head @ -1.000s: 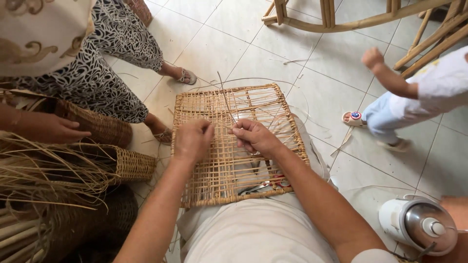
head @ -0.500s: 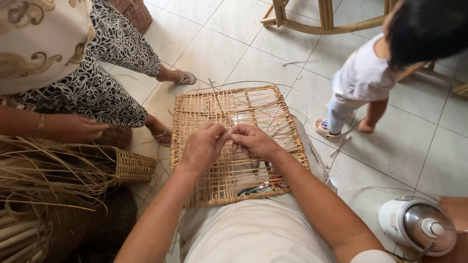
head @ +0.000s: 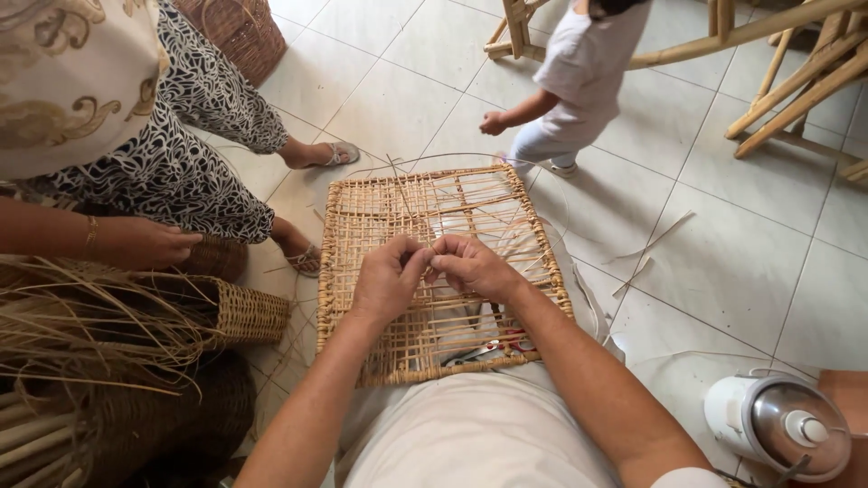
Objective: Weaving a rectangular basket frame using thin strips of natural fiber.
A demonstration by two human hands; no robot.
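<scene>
Straw-coloured woven panel (head: 425, 271) rests on our lap. Our left hand (head: 387, 282) and right hand (head: 472, 267) meet at its middle, fingers curled shut, pinching a thin strand. We should pull it snug and keep it flat.

My one head camera looks steeply down, close over my lap, tiled floor (head: 723, 262) filling the far edge.

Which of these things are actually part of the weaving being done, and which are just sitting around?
In use: left hand, right hand, woven cane panel, thin cane strands.

Lying about: wicker basket, white appliance with a metal lid, loose strips on the floor, wooden frame.
</scene>
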